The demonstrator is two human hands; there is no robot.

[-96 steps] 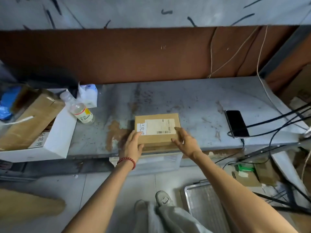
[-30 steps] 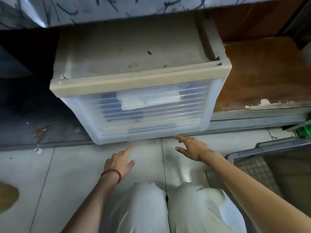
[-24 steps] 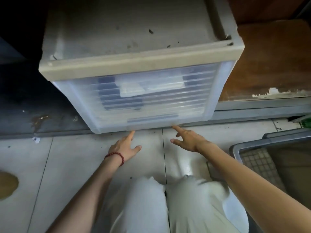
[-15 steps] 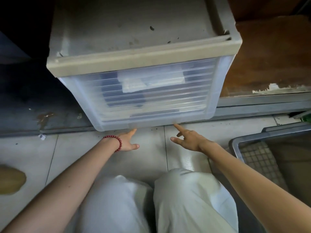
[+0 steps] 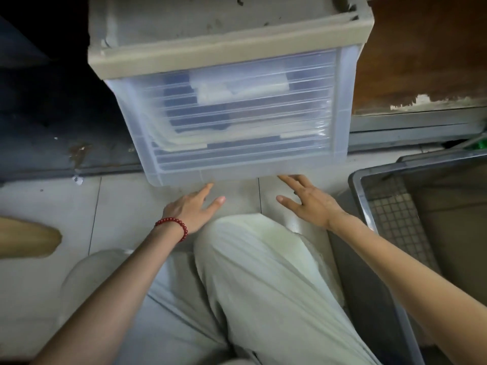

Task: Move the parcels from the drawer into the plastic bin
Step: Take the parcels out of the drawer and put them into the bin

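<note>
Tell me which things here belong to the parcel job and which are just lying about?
For the job: clear drawer, parcels inside it, grey plastic bin, left hand, right hand.
Lying about: brown object on the floor, green item, white scrap.

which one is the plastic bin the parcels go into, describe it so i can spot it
Start at the clear ribbed drawer with the beige top, in the middle of the view. Look right of it, on the floor beside the right hand: the bin is the open grey tub there. Its dark rim and grid-patterned inside set it apart from the see-through drawer.
</note>
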